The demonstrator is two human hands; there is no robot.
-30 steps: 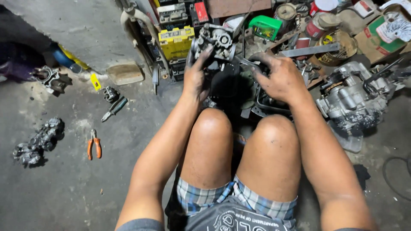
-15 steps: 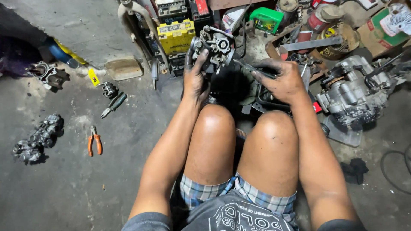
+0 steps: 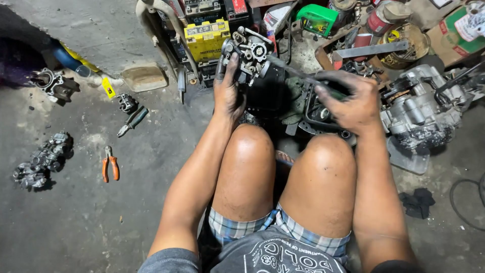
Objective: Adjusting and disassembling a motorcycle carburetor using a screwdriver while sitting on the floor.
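Observation:
My left hand (image 3: 228, 93) grips a grey metal carburetor (image 3: 250, 53), held up in front of my knees. My right hand (image 3: 351, 101) is closed around the dark green handle of a screwdriver (image 3: 298, 73). Its shaft slants up and left, and its tip meets the carburetor's right side. Both hands are greasy. Under them lie dark engine parts (image 3: 308, 111) on the concrete floor.
A grey engine block (image 3: 422, 114) stands at the right. A yellow battery (image 3: 206, 33) sits behind the carburetor. Orange-handled pliers (image 3: 109, 164), another screwdriver (image 3: 132, 120) and loose carburetor parts (image 3: 43, 159) lie at the left. A black rag (image 3: 417, 202) and a cable (image 3: 467, 202) lie at the lower right.
My right hand has shifted from resting on the parts to gripping the screwdriver, with its tip brought to the carburetor. The left hand has kept its hold on the carburetor.

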